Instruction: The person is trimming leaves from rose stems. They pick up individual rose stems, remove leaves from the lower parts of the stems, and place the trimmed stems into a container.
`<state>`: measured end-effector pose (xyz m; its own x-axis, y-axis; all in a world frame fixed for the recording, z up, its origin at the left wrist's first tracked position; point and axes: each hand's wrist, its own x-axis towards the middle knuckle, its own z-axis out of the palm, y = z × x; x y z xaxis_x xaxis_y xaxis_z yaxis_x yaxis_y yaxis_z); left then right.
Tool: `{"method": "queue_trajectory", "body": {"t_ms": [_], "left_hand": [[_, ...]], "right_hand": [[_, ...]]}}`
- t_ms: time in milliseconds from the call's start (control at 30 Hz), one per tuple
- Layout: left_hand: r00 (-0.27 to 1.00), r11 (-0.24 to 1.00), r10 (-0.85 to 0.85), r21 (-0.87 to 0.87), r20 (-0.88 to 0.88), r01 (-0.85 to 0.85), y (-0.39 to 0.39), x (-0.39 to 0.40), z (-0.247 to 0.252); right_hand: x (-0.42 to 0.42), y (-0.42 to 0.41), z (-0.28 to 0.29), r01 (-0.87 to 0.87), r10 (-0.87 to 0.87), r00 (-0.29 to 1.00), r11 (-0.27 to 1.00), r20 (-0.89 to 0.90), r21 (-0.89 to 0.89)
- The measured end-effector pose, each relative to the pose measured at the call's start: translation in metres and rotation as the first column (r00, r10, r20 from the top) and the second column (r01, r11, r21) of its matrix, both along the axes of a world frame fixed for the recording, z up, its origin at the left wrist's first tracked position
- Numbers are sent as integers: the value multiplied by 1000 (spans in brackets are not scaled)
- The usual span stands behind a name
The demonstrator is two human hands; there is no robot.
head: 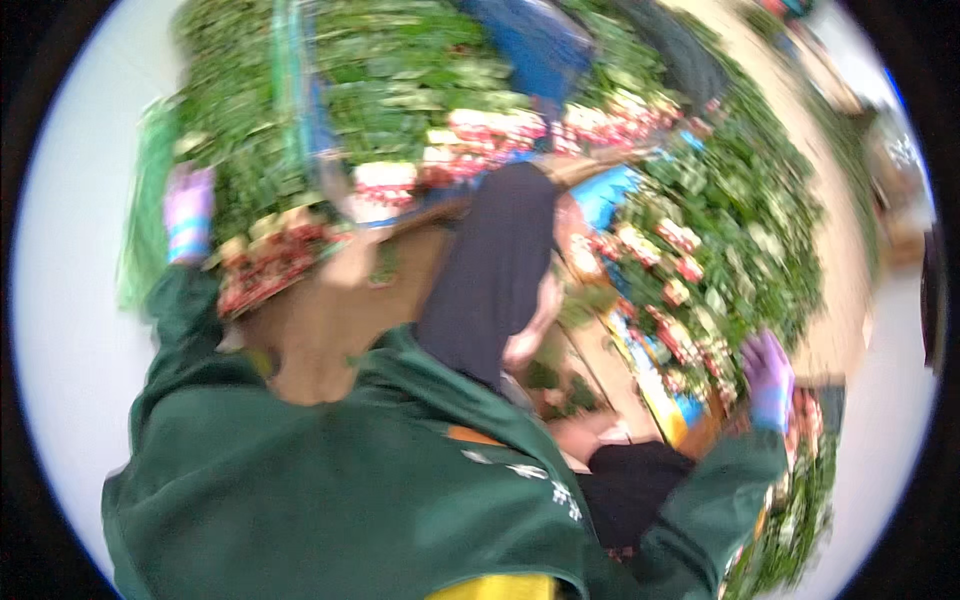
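Note:
My left hand (189, 214), in a purple glove with a banded cuff, lies against a leafy mass of cut stems (240, 150) at the left. Just right of it are pink and cream blooms, apparently roses (274, 259), and green plastic sheeting (146, 210) hangs behind. Blur hides whether the fingers grip anything. Over at the right, my other gloved hand, the right (769, 375), reaches beside a heap of leafy flowers (712, 217) with pink and pale blooms. Its fingers point away from me; whether they hold a stem cannot be told.
More pink-and-white flower bunches (487, 139) line the far side, with a blue shape (544, 52) among the leaves. Blue and yellow material (652, 375) edges the right-hand heap. Another flower bunch (799, 480) is at lower right. Loose leaves (577, 394) lie near my legs on brown flooring (319, 330).

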<state>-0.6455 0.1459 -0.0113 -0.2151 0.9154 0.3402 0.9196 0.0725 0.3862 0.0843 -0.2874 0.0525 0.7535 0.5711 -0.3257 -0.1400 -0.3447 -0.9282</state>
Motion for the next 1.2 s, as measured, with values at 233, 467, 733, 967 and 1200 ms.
{"method": "queue_trajectory", "body": {"t_ms": [233, 467, 733, 967, 1200], "left_hand": [[554, 753, -650, 344, 520, 561, -22, 254, 120], [-121, -1, -437, 134, 891, 991, -143, 492, 107], [42, -302, -146, -85, 988, 950, -201, 578, 71], [62, -463, -131, -117, 989, 878, -226, 594, 90], [9, -502, -109, -63, 994, 862, -252, 612, 126]], "right_hand": [[64, 19, -111, 278, -274, 961, 954, 42, -111], [60, 34, -176, 395, -408, 912, 904, -50, -163], [47, 40, -31, 342, -335, 939, 898, -72, 278], [46, -9, 3, 373, -137, 900, 733, -413, 569], [-22, 15, 74, 243, -237, 970, 926, -57, 288]]}}
